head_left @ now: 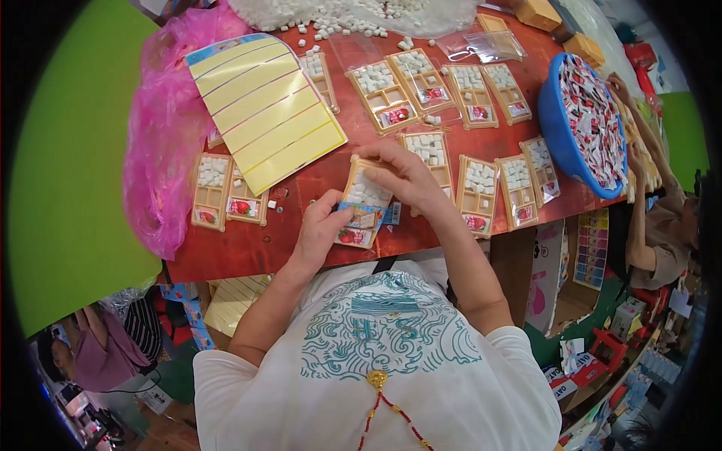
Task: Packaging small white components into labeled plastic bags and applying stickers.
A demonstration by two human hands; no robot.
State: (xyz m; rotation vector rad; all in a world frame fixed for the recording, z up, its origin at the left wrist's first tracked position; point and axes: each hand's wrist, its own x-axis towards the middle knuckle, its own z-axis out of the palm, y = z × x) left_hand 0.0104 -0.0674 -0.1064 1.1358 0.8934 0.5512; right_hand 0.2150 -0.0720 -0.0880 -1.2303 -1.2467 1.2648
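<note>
At the table's near edge, both my hands hold a small beige compartment tray [363, 192] filled with white cubes at its far end. A blue printed label strip [363, 216] lies across its middle, and a small red-and-white packet [352, 237] sits at the near end. My left hand [317, 231] is closed on the tray's left side, thumb over the strip. At the far right corner, my right hand [402, 177] grips the tray with bent fingers. Left of my hands lies a yellow striped sheet of labels [267, 113] with a curled edge, partly covering similar trays.
Several filled trays [477, 188] stand on the red table [293, 244]. A blue basin [553, 124] of small packets is at right, beside another person's arms [647, 135]. Loose white cubes [293, 11] heap at the far edge. Pink plastic [158, 150] drapes over the left side.
</note>
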